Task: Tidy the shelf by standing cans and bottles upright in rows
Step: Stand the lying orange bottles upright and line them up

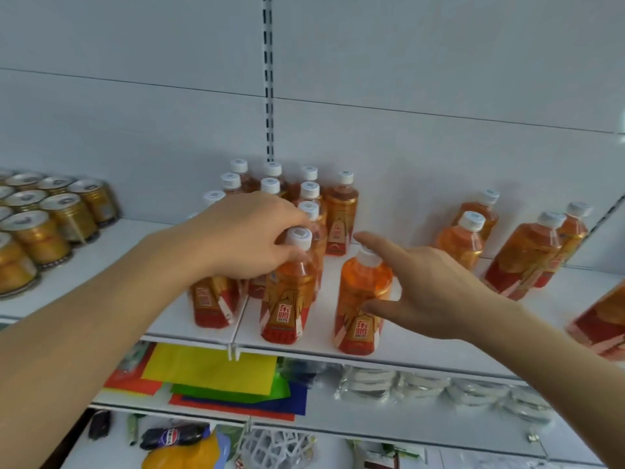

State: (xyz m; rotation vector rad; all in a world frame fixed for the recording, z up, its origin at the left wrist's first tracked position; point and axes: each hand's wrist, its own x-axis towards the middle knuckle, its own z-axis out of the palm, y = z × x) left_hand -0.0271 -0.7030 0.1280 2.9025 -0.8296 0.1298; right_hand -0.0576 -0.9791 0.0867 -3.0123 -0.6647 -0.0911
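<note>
Several orange drink bottles with white caps stand on the white shelf (422,346). My left hand (243,235) grips the neck of an upright front bottle (287,299) just under its cap. To its right stands another front bottle (362,306); my right hand (422,292) is spread beside it, thumb at its side and forefinger near its cap, fingers straight. Behind them several bottles (340,211) stand in rows against the back wall. More bottles (527,252) stand loosely at the right.
Gold cans (44,228) stand in rows at the shelf's left. One bottle (605,319) is cut off by the right edge. Lower shelves hold coloured sheets (216,377), clear packets (439,387) and other goods.
</note>
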